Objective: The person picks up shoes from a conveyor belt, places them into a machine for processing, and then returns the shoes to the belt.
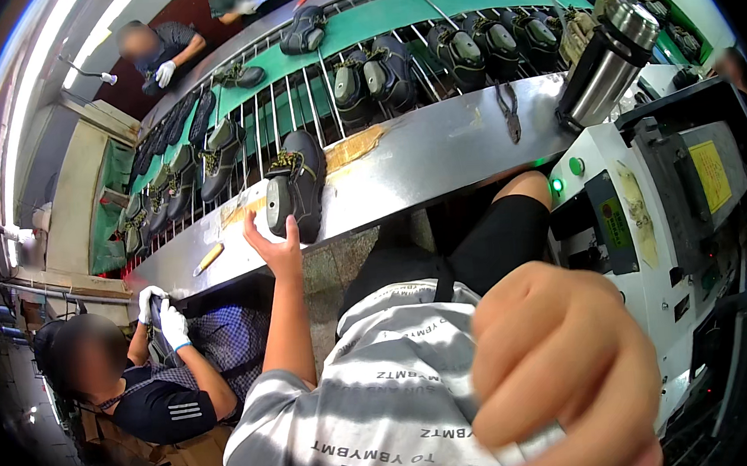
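Observation:
A black work shoe [307, 181] with yellow-and-black laces lies on the metal ledge, a grey-green shoe last [278, 207] sticking out of its opening. My left hand [275, 244] is at the near end of this shoe, fingers spread and thumb apart. Its fingertips overlap the last and shoe in view; whether they touch, I cannot tell. Large and close to the camera, my right hand [564, 358] is raised over my lap with fingers curled closed. Anything inside that fist is hidden.
Shoes on lasts [390, 72] line the rack beyond the ledge [436, 138], before a green belt [377, 29]. Pliers [510, 113], a steel thermos [609, 65] and a yellow-handled tool [209, 258] lie or stand along it. A machine [606, 217] stands right; a gloved co-worker [169, 412] sits left.

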`<state>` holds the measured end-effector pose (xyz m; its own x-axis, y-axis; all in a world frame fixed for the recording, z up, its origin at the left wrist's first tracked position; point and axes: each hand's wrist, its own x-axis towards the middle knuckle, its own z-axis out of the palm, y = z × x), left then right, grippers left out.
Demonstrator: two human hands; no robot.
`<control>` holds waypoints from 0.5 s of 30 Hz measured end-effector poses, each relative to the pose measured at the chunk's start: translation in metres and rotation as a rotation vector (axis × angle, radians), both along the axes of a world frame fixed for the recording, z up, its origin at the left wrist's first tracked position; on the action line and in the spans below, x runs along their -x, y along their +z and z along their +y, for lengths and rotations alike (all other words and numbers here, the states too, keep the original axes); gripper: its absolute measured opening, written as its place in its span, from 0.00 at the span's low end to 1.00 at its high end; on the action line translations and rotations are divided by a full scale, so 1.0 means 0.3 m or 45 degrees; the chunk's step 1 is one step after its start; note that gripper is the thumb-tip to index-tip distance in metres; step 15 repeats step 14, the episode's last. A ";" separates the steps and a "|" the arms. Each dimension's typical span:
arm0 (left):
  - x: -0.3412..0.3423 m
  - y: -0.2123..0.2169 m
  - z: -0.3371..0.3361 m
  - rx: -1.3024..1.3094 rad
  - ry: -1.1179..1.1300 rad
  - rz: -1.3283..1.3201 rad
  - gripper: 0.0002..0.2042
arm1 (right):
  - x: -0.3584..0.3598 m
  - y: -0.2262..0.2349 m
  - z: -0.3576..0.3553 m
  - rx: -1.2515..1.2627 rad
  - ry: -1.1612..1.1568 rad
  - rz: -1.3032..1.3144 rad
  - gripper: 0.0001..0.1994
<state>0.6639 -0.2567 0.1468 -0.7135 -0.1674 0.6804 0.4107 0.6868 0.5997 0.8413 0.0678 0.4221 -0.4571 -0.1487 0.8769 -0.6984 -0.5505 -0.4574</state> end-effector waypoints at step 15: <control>0.529 -0.262 0.160 -0.448 0.059 -0.473 0.37 | 0.276 -0.141 -0.128 -0.189 0.160 0.273 0.14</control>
